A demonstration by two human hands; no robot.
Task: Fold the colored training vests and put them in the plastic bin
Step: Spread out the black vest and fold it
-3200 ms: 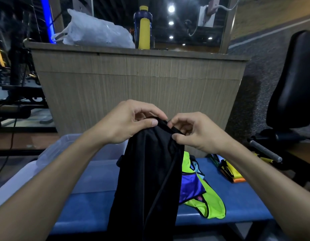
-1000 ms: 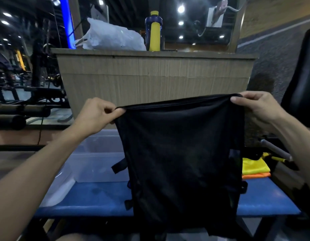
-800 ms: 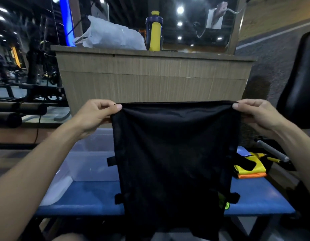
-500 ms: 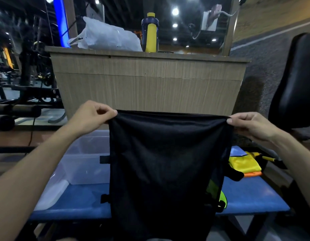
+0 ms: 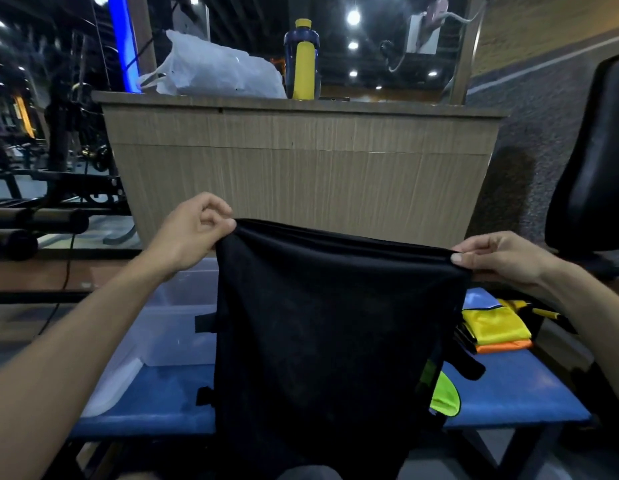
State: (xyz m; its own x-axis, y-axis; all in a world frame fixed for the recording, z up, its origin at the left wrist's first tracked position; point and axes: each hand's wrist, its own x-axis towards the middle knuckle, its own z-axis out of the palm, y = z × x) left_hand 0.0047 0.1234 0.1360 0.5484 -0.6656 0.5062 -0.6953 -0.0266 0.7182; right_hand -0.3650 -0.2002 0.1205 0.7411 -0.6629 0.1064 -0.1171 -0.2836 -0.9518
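Wooden counter point(image 5: 301, 174): vertical grain panel with a flat top, fills the background. On its top sit a crumpled white plastic bag point(image 5: 214, 72) and an upright yellow and dark blue bottle point(image 5: 302, 60).

Blue padded surface point(image 5: 509, 393): matte top, lower part of view; its middle is hidden behind the cloth.

Black vest point(image 5: 332, 334): held up spread between both hands, in front of the surface. Thin, fine-mesh fabric, roughly rectangular, top edge sagging slightly toward the right. Short black strap tabs stick out along its left edge, and one larger flap on the right. Lower hem cut off by the frame edge.

Plastic bin point(image 5: 173, 317): translucent, clear walls, rectangular, on the left part of the surface, well left of the folded pile. Right side covered by the black vest; no contents can be made out in the visible part.

Black chair point(image 5: 595, 161): far right, partly cut off.

Folded vests point(image 5: 495, 329): small flat stack at right rear of the surface, yellow on top, orange edge beneath, smooth shiny cloth. Left end hidden by the black vest.

Neon green vest point(image 5: 445, 398): only a curved dark-trimmed edge peeks out at the black vest's lower right; the rest is hidden.

Left hand point(image 5: 190, 230): thumb and curled fingers pinch the top left corner of the black vest.

Right hand point(image 5: 502, 254): thumb and fingers pinch the top right corner.
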